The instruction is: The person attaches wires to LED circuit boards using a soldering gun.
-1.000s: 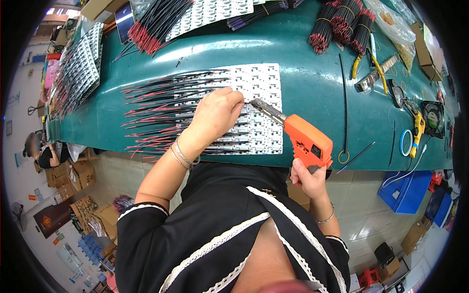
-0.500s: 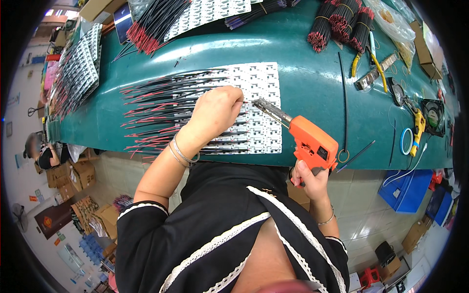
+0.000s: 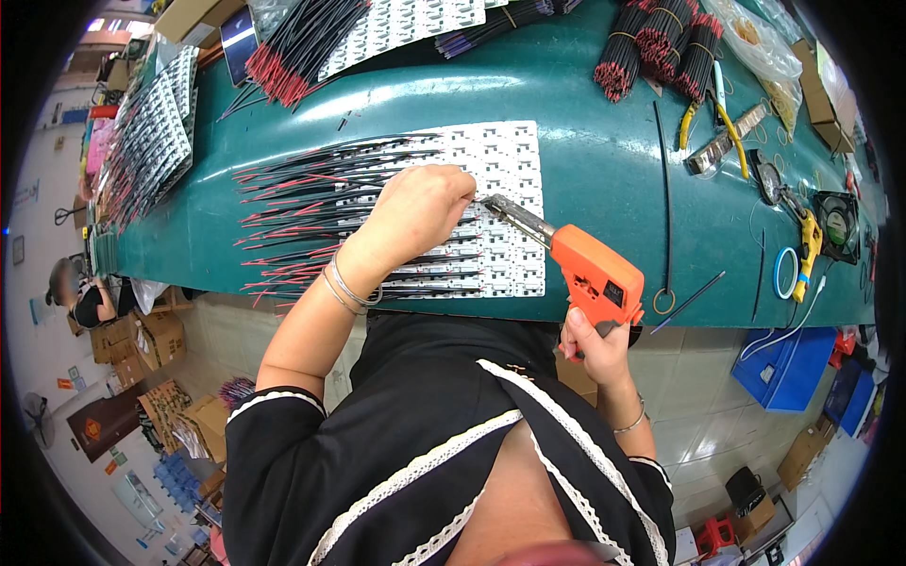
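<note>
On the green table lies a white circuit board panel (image 3: pixel 514 170), and rows of black wires with red ends (image 3: pixel 293 217) stick out from it to the left. My left hand (image 3: pixel 425 212) is over the panel with its fingers pinched together around what looks like a wire, mostly hidden by the fingers. An orange soldering gun (image 3: pixel 596 274) is gripped by its handle in my right hand (image 3: pixel 596 347). Its metal tip points up and left, close beside my left fingertips above the panel.
Bundles of black and red wire (image 3: pixel 661 42) lie at the far right near yellow-handled pliers (image 3: pixel 731 137). A small black fan (image 3: pixel 837 226) stands at the right. More wired panels (image 3: pixel 156 132) rest at the left. A blue bin (image 3: pixel 783 368) sits below the table.
The soldering gun has shifted slightly left, bringing its tip nearer my left fingers. My left hand has moved a little to the right.
</note>
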A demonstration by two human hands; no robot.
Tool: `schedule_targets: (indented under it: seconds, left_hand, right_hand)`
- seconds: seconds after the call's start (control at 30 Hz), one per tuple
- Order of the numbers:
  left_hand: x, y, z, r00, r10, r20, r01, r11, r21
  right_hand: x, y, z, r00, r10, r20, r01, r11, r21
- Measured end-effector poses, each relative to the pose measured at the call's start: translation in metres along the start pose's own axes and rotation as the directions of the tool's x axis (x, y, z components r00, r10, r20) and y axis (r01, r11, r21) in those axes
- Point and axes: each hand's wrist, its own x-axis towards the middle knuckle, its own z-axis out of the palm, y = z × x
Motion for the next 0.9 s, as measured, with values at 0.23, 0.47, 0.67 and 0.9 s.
schedule_targets:
  seconds: [0.23, 0.47, 0.67, 0.9]
  left_hand:
    - [0.000, 0.002, 0.000, 1.000, 0.023, -0.005, -0.023, 0.998, 0.057]
    - [-0.009, -0.003, 0.009, 0.994, 0.017, -0.109, -0.014, 1.000, 0.028]
    - [-0.018, -0.018, 0.030, 0.910, 0.149, -0.386, -0.186, 0.981, -0.060]
    - [-0.014, -0.042, 0.022, 0.891, 0.235, -0.389, -0.290, 0.953, -0.088]
  right_hand:
    - [0.000, -0.001, 0.000, 0.995, -0.058, -0.079, 0.072, 0.978, 0.198]
    - [0.012, 0.001, 0.004, 0.977, -0.155, -0.146, 0.201, 0.899, 0.389]
    - [0.018, 0.006, 0.018, 0.946, -0.212, -0.245, 0.299, 0.862, 0.409]
    - [0.028, 0.005, 0.014, 0.959, -0.210, -0.190, 0.275, 0.846, 0.457]
